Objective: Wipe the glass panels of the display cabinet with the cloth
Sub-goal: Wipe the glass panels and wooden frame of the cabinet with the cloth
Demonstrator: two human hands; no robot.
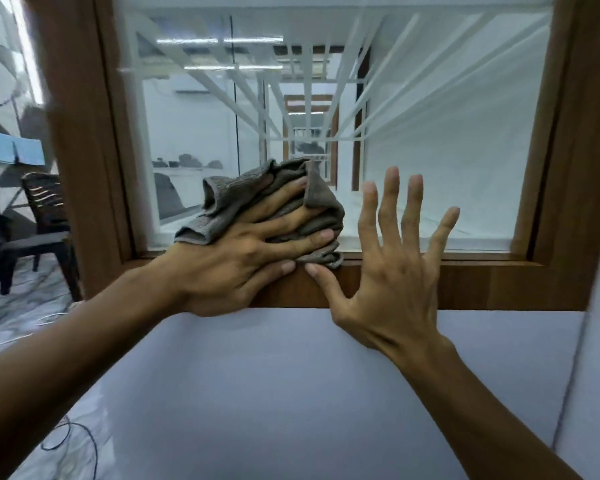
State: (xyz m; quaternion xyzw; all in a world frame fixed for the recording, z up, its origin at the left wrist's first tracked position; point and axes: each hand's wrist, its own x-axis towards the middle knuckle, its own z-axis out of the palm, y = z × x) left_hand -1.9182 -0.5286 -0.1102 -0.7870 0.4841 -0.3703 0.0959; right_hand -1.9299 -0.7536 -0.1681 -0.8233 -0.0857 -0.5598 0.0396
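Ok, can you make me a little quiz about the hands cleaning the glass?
1. True or false: the right hand has its fingers spread out.
2. Which hand presses the cloth against the glass panel? A) left hand B) right hand
3. Fill in: the frame round the glass is ____ in colour.

Key: 1 true; 2 A; 3 brown.

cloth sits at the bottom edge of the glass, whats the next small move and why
Probably slide the cloth up the glass panel with the left hand: it is pressed at the bottom edge by the wooden frame, with bare pane above it. The right hand is open beside it.
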